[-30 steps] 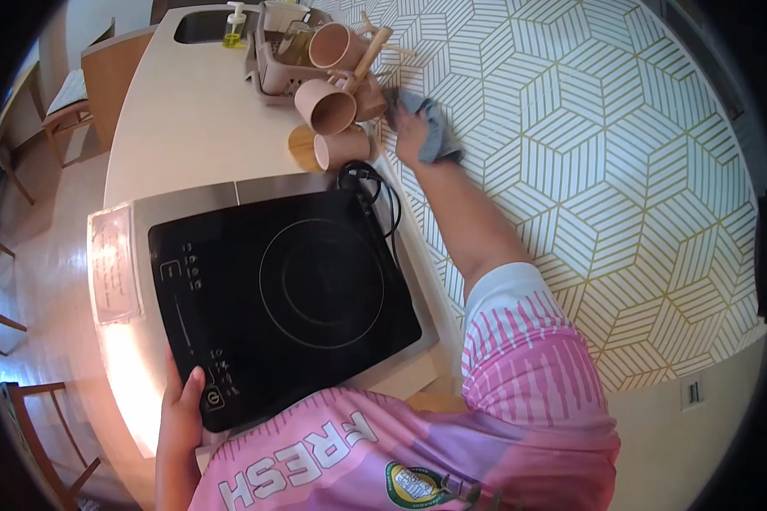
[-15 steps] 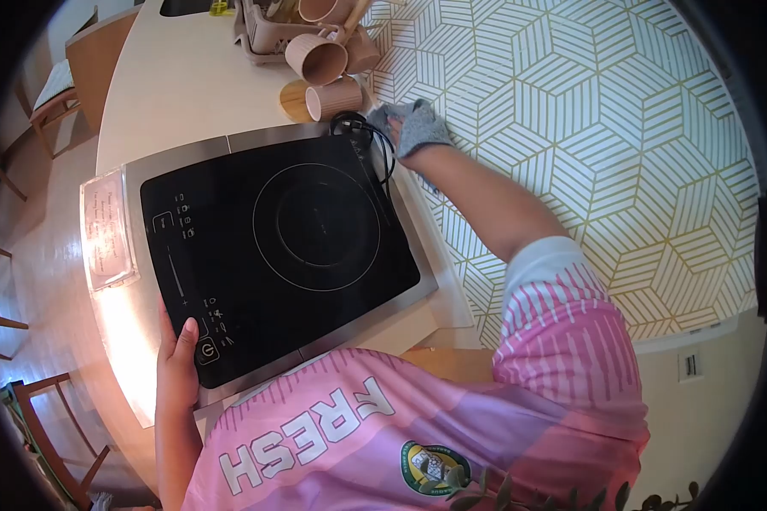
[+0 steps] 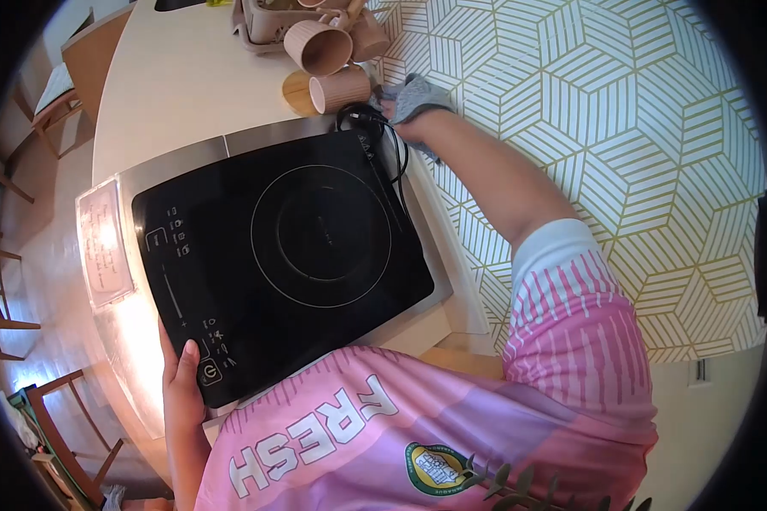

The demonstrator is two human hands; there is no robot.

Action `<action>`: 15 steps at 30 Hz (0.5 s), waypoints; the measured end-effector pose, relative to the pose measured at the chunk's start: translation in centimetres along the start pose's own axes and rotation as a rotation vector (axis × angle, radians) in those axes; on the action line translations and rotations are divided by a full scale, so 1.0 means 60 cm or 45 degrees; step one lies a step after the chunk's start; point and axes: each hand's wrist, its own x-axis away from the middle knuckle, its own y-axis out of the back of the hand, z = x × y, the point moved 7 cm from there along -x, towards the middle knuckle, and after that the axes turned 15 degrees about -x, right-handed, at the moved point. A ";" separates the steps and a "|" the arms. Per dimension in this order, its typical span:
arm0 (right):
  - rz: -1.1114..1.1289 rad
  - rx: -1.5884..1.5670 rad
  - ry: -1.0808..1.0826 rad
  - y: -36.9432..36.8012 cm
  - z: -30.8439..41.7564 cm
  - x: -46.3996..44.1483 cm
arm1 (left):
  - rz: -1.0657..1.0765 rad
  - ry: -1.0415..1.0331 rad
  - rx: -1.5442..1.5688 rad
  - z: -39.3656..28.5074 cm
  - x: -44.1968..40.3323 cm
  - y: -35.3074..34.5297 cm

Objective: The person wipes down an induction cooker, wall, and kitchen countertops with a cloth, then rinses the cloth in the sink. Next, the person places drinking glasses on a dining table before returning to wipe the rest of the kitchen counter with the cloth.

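My left hand [image 3: 184,383] holds the near left corner of a black induction cooktop [image 3: 204,289], with the thumb on the glass beside the power mark and the fingers down along its side. The cooktop sits at a slant over a steel panel [image 3: 183,164] in the counter. At the cooktop's far right corner, my right hand [image 3: 400,119] is closed on a grey cloth [image 3: 419,98], pressed to the counter's back edge by the wall. Its fingertips are mostly hidden. A coiled black power cord [image 3: 362,113] lies just left of that hand.
Beside the cord, a pink ribbed mug [image 3: 345,89] lies on its side near a round wooden coaster [image 3: 298,92]. A dish rack [image 3: 260,25] with more mugs stands behind. A framed sign [image 3: 104,243] is at the counter's left edge. Patterned wall [image 3: 571,111] runs along the right.
The view has shifted a little. My right hand with the cloth has slid slightly along the back edge, closer to the tipped mug. My left hand keeps its hold on the cooktop.
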 end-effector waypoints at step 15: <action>0.009 0.113 -0.021 0.023 0.056 0.008 | -0.171 -0.022 0.087 0.001 0.009 0.002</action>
